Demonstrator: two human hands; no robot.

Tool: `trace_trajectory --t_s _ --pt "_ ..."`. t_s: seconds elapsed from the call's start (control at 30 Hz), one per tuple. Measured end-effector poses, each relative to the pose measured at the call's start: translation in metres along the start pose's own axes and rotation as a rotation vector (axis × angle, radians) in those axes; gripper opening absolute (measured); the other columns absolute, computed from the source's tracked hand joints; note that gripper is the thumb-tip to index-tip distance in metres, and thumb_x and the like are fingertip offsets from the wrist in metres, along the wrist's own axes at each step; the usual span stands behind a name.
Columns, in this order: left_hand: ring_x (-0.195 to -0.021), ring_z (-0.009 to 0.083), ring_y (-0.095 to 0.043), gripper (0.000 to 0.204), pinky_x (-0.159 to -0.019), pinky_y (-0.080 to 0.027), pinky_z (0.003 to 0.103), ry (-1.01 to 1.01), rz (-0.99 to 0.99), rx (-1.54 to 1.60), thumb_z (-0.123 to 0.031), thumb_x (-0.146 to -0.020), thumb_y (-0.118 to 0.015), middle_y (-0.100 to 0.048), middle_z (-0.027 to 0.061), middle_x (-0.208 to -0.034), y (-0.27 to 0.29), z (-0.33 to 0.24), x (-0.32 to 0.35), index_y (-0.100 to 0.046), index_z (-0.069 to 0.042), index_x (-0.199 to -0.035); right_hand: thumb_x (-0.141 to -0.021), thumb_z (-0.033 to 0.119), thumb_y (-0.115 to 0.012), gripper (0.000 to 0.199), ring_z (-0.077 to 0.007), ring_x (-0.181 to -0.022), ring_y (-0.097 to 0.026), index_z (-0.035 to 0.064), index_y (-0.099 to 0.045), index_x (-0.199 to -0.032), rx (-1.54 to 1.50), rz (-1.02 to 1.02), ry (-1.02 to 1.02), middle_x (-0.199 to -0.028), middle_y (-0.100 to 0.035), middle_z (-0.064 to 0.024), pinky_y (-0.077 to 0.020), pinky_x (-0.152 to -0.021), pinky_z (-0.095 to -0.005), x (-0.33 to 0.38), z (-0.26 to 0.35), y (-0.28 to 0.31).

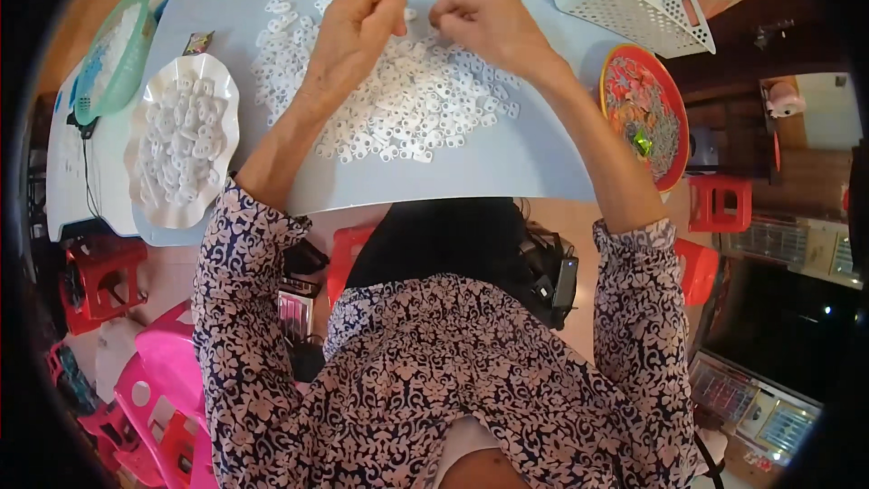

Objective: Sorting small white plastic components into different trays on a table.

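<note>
Small white plastic pieces with holes lie in a wide heap on the grey-blue table. My left hand is closed above the far part of the heap, its thumb against the curled fingers. Facing it, a short gap away, my right hand is closed too, fingertips pinched together. A single white piece shows between the two hands; I cannot tell whether it is held or lies on the table. Whatever is inside either pinch is hidden or too small to make out.
At the left stand a wavy-edged white dish of similar pieces and a green basket. On the right are a red bowl with small metallic-looking parts and a perforated white basket. A small wrapped packet lies beyond the dish.
</note>
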State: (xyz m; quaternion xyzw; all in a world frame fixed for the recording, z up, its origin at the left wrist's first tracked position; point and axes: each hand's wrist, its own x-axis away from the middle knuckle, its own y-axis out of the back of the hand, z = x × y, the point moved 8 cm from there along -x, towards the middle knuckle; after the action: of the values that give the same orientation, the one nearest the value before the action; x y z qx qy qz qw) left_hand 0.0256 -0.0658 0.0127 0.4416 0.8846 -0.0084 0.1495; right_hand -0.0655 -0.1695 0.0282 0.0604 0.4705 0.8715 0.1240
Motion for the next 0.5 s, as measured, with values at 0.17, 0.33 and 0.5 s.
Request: trace_trajectory --t_s 0.17,0.33,0.5 --pt "-0.056 0.0053 -0.042 0.018 -0.050 -0.036 0.022 0.018 0.062 -0.068 -0.016 -0.090 -0.051 -0.054 0.0005 -0.064 -0.011 -0.002 0.003 -0.059 -0.001 -0.084 -0.089 0.009 -0.059 0.014 -0.0071 -0.066 -0.056 -0.0014 -0.065 -0.095 -0.714 -0.190 -0.155 -0.081 -0.067 -0.0039 -0.0472 -0.059 -0.0218 0.011 -0.017 -0.005" --pt "-0.057 0.0062 -0.046 0.019 -0.051 -0.038 0.023 0.003 0.100 -0.022 -0.016 -0.091 -0.050 -0.057 0.0023 -0.065 -0.014 0.004 0.003 -0.060 -0.001 -0.087 -0.089 0.010 -0.060 0.013 -0.0055 -0.067 -0.055 -0.0008 -0.066 -0.094 -0.905 -0.286 -0.167 -0.080 -0.066 -0.0028 -0.0466 -0.061 -0.0194 0.013 -0.012 -0.013" --pt "-0.057 0.0068 -0.047 0.019 -0.052 -0.039 0.023 -0.011 0.120 -0.073 -0.014 -0.091 -0.048 -0.058 0.0030 -0.066 -0.015 0.002 0.004 -0.060 0.000 -0.090 -0.085 0.007 -0.063 0.009 -0.0054 -0.063 -0.054 -0.0007 -0.066 -0.089 -0.724 -0.372 -0.049 -0.073 -0.064 -0.0014 -0.0452 -0.057 -0.0201 0.016 -0.006 -0.003"
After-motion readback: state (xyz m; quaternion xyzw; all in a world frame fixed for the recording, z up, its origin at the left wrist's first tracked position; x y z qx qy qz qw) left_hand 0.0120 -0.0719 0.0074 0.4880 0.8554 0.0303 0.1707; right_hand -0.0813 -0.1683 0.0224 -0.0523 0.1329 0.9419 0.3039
